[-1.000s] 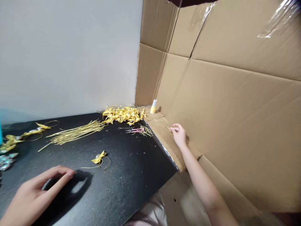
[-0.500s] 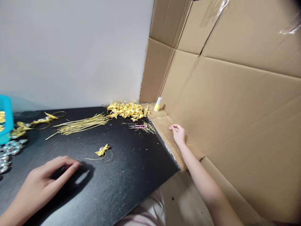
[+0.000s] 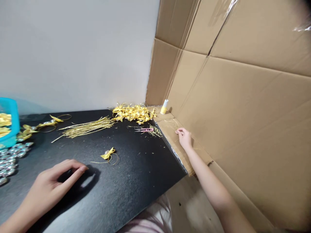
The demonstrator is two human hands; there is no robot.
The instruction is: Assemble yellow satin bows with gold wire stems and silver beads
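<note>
My left hand hovers over the near left of the black table, thumb and index fingertips together, holding nothing visible. To its right lies a yellow ribbon bow with a bead and a looped gold wire. Out over the cardboard ledge on the right, my right hand pinches a fine yellow thread, hard to see against the cardboard. A cone-shaped thread spool with yellow thread stands beyond it. Left of the ledge, pink-handled thread snips rest beside wire clippings.
Gold wire ties and a pile of yellow bows lie toward the back wall. At left are a turquoise basket, silvery beads and more bows. A tall cardboard panel closes off the right.
The view has shifted slightly, moving the table items a little to the right. Both hands keep nearly the same pose and place.
</note>
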